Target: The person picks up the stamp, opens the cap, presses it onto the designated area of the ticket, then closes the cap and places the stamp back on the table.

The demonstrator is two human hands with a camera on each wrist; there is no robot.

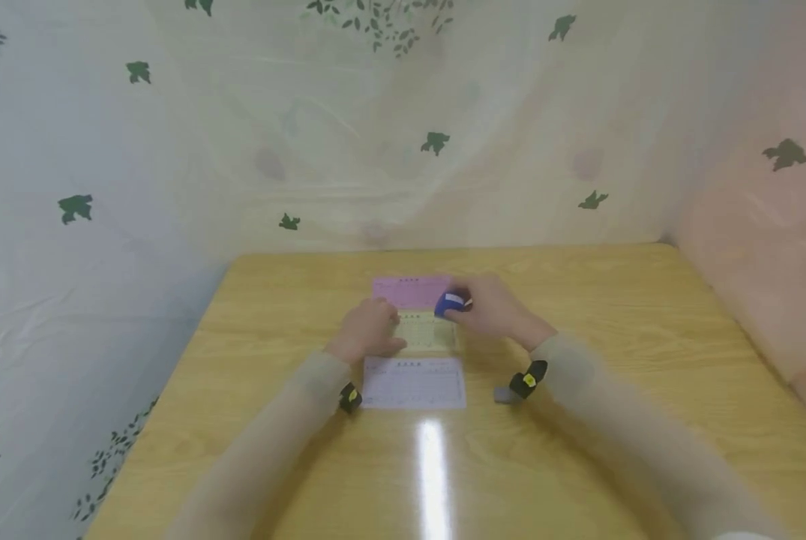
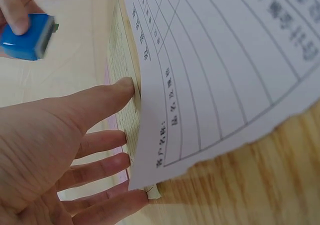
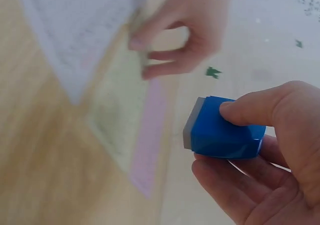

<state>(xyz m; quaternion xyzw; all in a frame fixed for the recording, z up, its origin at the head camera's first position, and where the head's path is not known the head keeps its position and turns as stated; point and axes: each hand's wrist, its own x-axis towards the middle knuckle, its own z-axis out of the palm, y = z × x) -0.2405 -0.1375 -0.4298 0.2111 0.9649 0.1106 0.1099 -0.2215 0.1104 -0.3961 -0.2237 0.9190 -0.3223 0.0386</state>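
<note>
Between thumb and fingers my right hand holds a blue stamp with a grey face, raised over the right side of the slips. My left hand lies at the left end of the yellow slip, its thumb and spread fingertips pressing on the paper. Behind that is a pink slip, partly covered by the right hand in the head view. Nearest me lies a white printed slip, its edge slightly lifted in the left wrist view.
A small grey piece lies on the wooden table under the right wrist, beside the white slip. Each wrist wears a black band. Patterned sheeting hangs behind the table and along both sides.
</note>
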